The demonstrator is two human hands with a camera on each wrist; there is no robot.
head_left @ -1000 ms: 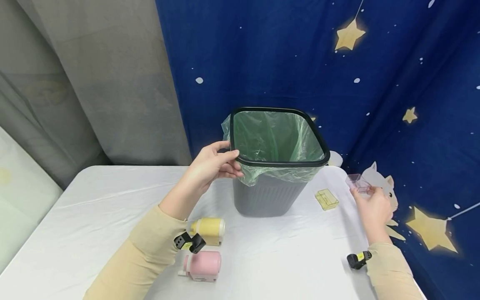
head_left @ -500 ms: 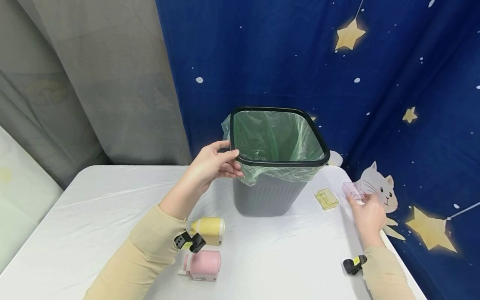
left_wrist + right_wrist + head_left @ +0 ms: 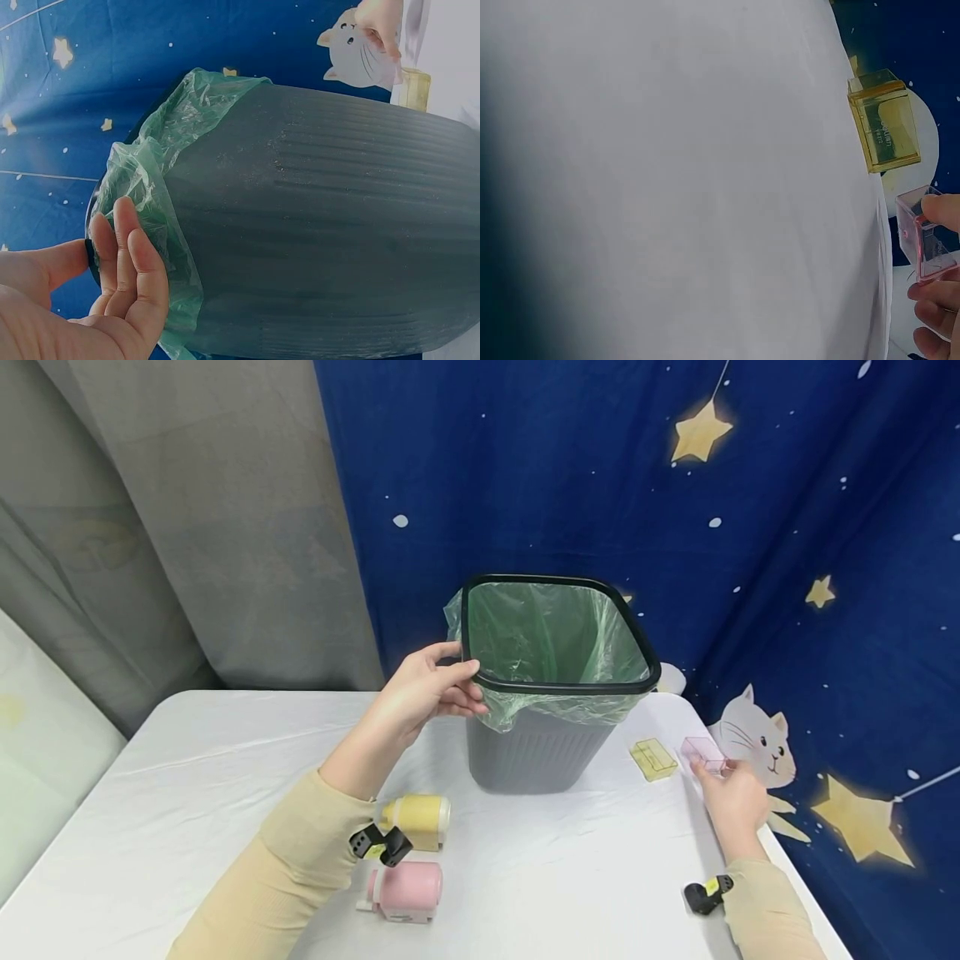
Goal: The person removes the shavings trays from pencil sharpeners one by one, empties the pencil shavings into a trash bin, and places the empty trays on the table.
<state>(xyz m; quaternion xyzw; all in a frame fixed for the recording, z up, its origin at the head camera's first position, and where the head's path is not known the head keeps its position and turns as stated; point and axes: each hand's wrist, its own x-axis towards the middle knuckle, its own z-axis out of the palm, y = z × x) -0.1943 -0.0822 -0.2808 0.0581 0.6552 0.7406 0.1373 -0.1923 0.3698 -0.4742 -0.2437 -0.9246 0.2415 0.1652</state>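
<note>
In the head view my left hand [image 3: 427, 693] grips the near left corner of a grey trash bin [image 3: 536, 756], thumb over its black rim and fingers outside. A green bin liner [image 3: 176, 124] is folded over that rim, partly under my fingers. At the table's right side, my right hand [image 3: 737, 802] pinches a small clear pink plastic box [image 3: 701, 749], shaped like a sharpener's shavings drawer. Thumb and fingers hold the pink box at its edge in the right wrist view. A matching clear yellow box [image 3: 654, 759] lies just left of it on the table.
Left of the bin's base, near my left forearm, lie a yellow sharpener-like body [image 3: 420, 818] and a pink sharpener-like body [image 3: 408, 889]. The white-covered table [image 3: 570, 877] ends at a right edge, close to my right forearm. A blue star-print curtain [image 3: 562, 468] hangs behind.
My right hand has moved slightly left and down with the pink box, bringing it beside the yellow one. The left hand keeps its hold on the bin rim.
</note>
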